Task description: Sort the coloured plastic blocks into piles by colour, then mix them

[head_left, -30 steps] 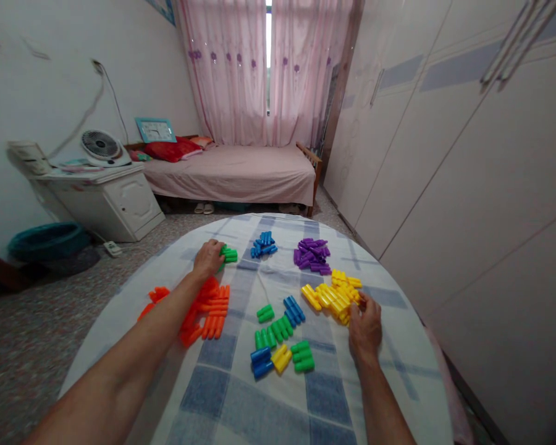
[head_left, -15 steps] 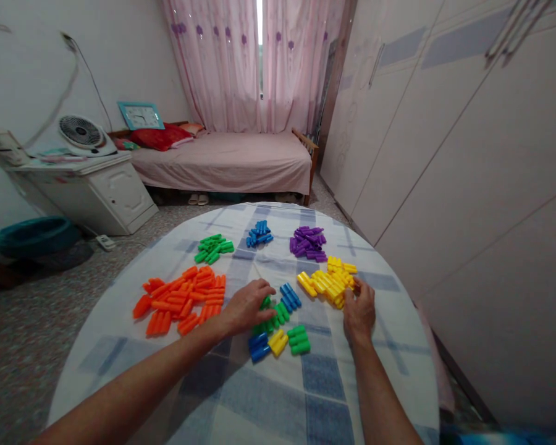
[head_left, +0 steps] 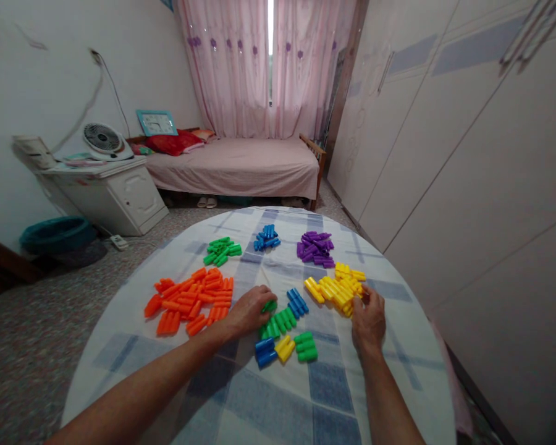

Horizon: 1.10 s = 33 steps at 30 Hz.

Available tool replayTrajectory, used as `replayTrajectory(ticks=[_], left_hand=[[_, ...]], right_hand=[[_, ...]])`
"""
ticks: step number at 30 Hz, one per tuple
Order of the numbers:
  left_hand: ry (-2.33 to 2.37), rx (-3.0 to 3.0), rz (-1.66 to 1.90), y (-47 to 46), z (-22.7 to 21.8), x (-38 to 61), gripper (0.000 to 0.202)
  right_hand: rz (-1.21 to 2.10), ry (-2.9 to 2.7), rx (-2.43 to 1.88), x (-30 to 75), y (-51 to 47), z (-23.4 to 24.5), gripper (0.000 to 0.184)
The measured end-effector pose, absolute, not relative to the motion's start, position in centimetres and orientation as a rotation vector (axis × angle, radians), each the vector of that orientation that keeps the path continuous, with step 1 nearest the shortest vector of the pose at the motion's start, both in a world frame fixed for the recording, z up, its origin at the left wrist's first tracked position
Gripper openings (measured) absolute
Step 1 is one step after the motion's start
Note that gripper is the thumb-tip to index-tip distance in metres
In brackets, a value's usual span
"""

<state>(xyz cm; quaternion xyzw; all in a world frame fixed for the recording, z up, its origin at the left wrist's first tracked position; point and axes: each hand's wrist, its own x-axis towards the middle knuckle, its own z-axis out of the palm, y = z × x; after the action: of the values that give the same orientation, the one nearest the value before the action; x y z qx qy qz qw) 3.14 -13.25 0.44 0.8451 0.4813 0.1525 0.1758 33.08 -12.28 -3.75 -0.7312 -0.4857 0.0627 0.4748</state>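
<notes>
My left hand (head_left: 251, 311) pinches a green plastic building block (head_left: 269, 306) between thumb and fingers, just above a row of joined green blocks (head_left: 280, 322). A slanted set of blue blocks (head_left: 298, 303) lies to the right of that row. Nearer to me are a larger blue block (head_left: 265, 352), a yellow block (head_left: 285, 349) and a green block group (head_left: 306, 347). My right hand (head_left: 369, 315) has its fingers curled at the right edge of the yellow block pile (head_left: 337, 289), gripping a block there; the fingertips are partly hidden.
Orange blocks (head_left: 192, 301) spread over the table's left. Farther back lie green (head_left: 222, 251), blue (head_left: 267, 237) and purple (head_left: 315, 249) piles. A checked cloth (head_left: 278, 405) covers the round table. A bed (head_left: 241, 164) stands beyond it, wardrobes (head_left: 467, 154) to the right.
My left hand has drawn its fingers together on a green block and lifted it slightly off the row. My right hand stays at the yellow pile. The view has turned slightly left.
</notes>
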Motion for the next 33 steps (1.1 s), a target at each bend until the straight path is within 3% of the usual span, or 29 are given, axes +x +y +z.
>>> replayTrajectory(ticks=[7, 11, 18, 24, 33], left_hand=[[1.718, 2.337, 0.823, -7.9, 2.7, -1.3, 0.033], [2.051, 2.293, 0.802, -3.1, 3.9, -5.0, 0.03], [2.216, 2.173, 0.765, 0.5, 3.5, -7.0, 0.017], [2.089, 2.267, 0.746, -1.3, 3.6, -5.2, 0.021], [1.329, 2.397, 0.608, -9.4, 2.3, 4.1, 0.033]], right_hand=[[0.176, -1.19, -1.824, 33.0, -12.4, -3.6, 0.041], [0.186, -1.187, -1.823, 33.0, -12.4, -3.6, 0.041], [0.17, -1.215, -1.813, 33.2, -12.3, -3.8, 0.041], [0.149, -1.204, -1.796, 33.0, -12.2, -3.7, 0.04], [0.13, -1.203, -1.787, 32.8, -12.2, -3.5, 0.04]])
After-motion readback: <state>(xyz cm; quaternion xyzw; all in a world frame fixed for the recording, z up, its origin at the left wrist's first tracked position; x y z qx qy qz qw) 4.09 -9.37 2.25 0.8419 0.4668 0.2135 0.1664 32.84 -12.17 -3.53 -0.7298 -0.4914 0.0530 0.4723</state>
